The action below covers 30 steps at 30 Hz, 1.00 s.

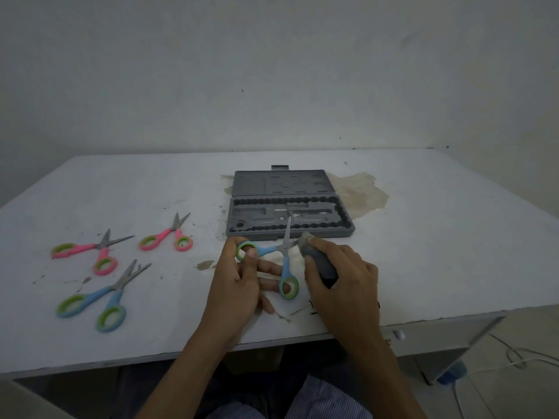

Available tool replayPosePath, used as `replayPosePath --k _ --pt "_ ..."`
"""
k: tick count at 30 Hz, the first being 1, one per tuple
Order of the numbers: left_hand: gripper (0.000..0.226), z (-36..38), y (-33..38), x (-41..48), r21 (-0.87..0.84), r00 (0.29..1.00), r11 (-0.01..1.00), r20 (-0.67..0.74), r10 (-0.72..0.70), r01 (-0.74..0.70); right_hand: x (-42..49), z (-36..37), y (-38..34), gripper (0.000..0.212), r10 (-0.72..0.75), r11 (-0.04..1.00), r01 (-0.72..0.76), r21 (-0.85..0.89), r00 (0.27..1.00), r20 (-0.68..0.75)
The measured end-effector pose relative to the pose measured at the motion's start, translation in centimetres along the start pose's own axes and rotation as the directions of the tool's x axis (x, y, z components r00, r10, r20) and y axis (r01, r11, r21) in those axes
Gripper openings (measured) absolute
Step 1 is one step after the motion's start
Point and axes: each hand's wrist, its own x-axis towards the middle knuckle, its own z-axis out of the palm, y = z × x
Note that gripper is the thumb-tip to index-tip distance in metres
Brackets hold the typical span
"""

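The right hand is wrapped round a grey stone, whose tip meets one blade of the blue scissors. The left hand grips these spread open low over the table, digits through both loops, just before the open case. I judge sharpening is under way on this pair. Whether the pink pair, second pink pair and blue pair, well off left, are done or waiting cannot be told.

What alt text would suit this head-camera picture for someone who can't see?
A person's left hand holds open blue-and-green scissors while the right hand holds a dark grey block against one blade. Two pink pairs and one blue pair lie at left on the white table, an open grey case behind.
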Motion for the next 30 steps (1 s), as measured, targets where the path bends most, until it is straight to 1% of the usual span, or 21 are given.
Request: replayPosePath --k 3,4,7,8,11,12,13,16,17,20,21,22,24,25,26,27,28,30 --pt "0.012 0.0 0.0 0.0 -0.014 1.000 1.000 -0.006 0.002 -0.002 -0.3 0.1 -0.3 0.031 -0.147 0.988 0.150 -0.029 0.985 0.092" --pt "0.013 -0.1 0.0 0.0 -0.019 1.000 1.000 -0.007 0.001 -0.001 -0.4 0.1 -0.4 0.031 -0.161 0.986 0.165 -0.034 0.982 0.103" --pt "0.012 0.0 0.1 0.0 -0.023 1.000 1.000 -0.009 0.004 -0.004 -0.1 0.1 -0.3 0.029 -0.064 0.998 0.063 0.018 0.997 0.049" --pt "0.012 0.1 0.0 0.0 -0.018 1.000 1.000 -0.012 0.006 -0.007 0.0 0.1 -0.3 0.030 -0.050 0.999 0.049 0.023 0.998 0.039" --pt "0.013 0.1 -0.2 0.0 -0.028 1.000 1.000 -0.020 0.013 -0.013 -0.4 0.4 -0.4 0.033 -0.157 0.987 0.153 0.044 0.983 0.093" --pt "0.013 0.0 -0.2 0.0 -0.025 1.000 1.000 -0.021 0.016 -0.017 -0.5 0.5 -0.5 0.034 -0.170 0.984 0.164 0.066 0.980 0.104" --pt "0.014 0.0 -0.1 0.0 -0.018 1.000 1.000 -0.020 0.017 -0.017 -0.5 0.4 -0.6 0.033 -0.144 0.987 0.135 0.090 0.984 0.101" --pt "0.014 0.0 0.0 -0.1 -0.007 1.000 1.000 -0.009 0.007 -0.007 -0.2 0.3 -0.3 0.032 0.026 0.988 -0.033 0.152 0.998 0.051" --pt "0.014 0.0 0.0 -0.1 -0.007 1.000 1.000 -0.006 0.005 -0.005 -0.2 0.3 -0.2 0.032 0.035 0.986 -0.042 0.158 0.998 0.048" --pt "0.013 -0.1 0.1 -0.2 -0.003 1.000 1.000 -0.015 0.000 -0.001 -0.4 0.2 -0.5 0.028 -0.100 0.986 0.082 0.148 0.988 0.114" --pt "0.013 -0.1 0.2 -0.2 -0.004 1.000 1.000 -0.018 -0.001 0.001 -0.3 0.2 -0.6 0.027 -0.121 0.985 0.104 0.138 0.986 0.118" --pt "0.013 -0.1 0.2 -0.2 -0.009 1.000 1.000 -0.019 -0.002 0.001 -0.2 0.2 -0.5 0.026 -0.101 0.987 0.087 0.138 0.990 0.096" --pt "0.013 -0.1 0.2 -0.2 -0.009 1.000 1.000 -0.019 0.001 -0.001 0.1 0.2 -0.4 0.026 0.011 0.984 -0.013 0.178 1.000 0.014" --pt "0.014 -0.1 0.2 -0.2 -0.004 1.000 1.000 -0.022 0.003 -0.003 0.3 0.1 -0.4 0.027 0.041 0.980 -0.037 0.195 0.999 -0.015" --pt "0.014 0.0 0.3 -0.2 -0.002 1.000 1.000 -0.025 0.004 -0.004 0.3 0.0 -0.5 0.029 0.035 0.980 -0.032 0.197 0.999 -0.014" --pt "0.014 -0.1 0.2 -0.2 -0.004 1.000 1.000 -0.026 0.004 -0.004 0.2 0.0 -0.7 0.031 0.000 0.980 -0.004 0.199 1.000 0.020" --pt "0.013 -0.1 0.3 -0.2 -0.010 1.000 1.000 -0.025 0.004 -0.004 0.1 -0.1 -1.0 0.032 -0.071 0.980 0.057 0.192 0.995 0.069" --pt "0.012 -0.1 0.4 -0.3 -0.008 0.999 1.000 -0.032 0.006 -0.006 -0.2 -0.1 -1.2 0.033 -0.226 0.969 0.204 0.140 0.961 0.162"
